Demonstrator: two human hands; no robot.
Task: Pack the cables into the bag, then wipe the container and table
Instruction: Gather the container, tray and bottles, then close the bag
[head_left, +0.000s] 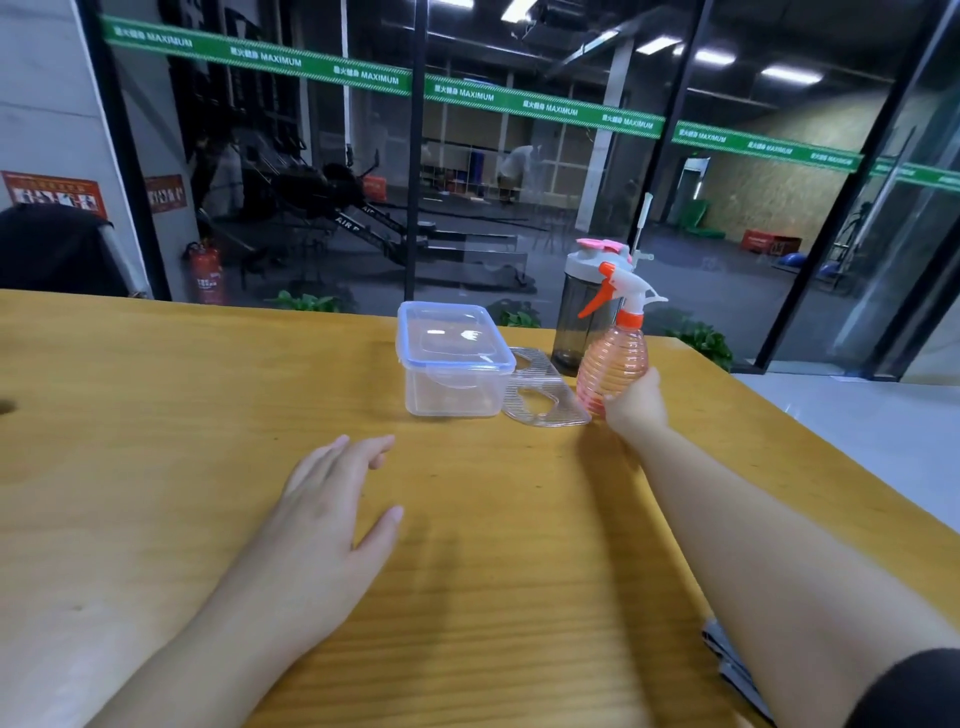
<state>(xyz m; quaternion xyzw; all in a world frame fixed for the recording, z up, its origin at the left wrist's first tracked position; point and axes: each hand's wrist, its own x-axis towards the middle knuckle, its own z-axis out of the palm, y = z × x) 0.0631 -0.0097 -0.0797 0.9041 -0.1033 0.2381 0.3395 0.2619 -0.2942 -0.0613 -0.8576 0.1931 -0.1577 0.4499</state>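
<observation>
A wide wooden table (156, 415) with a yellow grain is seen stretching across the view, set against a glass wall (519, 182) crossed by a green printed band. Toward the far middle of the table, a clear plastic container (452, 374) is stood with its blue-trimmed lid seated on top; nothing can be made out inside it. A clear ribbed plastic piece (545, 395) is laid flat just beside the container on its right, touching or nearly touching it. Behind that piece, a dark smoky bottle (574, 322) with a white cap and pink flip top is stood upright. A pink ribbed spray bottle (613, 364) with an orange and white trigger head is stood in front of the dark bottle. The spray bottle is gripped low on its body by the right hand (636, 402), fingers wrapped round it, the arm reached out across the table. The left hand (322, 509) is held open, palm down, fingers loosely spread over the bare wood, with nothing in its grasp. At the near right edge, a grey folded item (727, 660) is partly hidden under the right forearm.
</observation>
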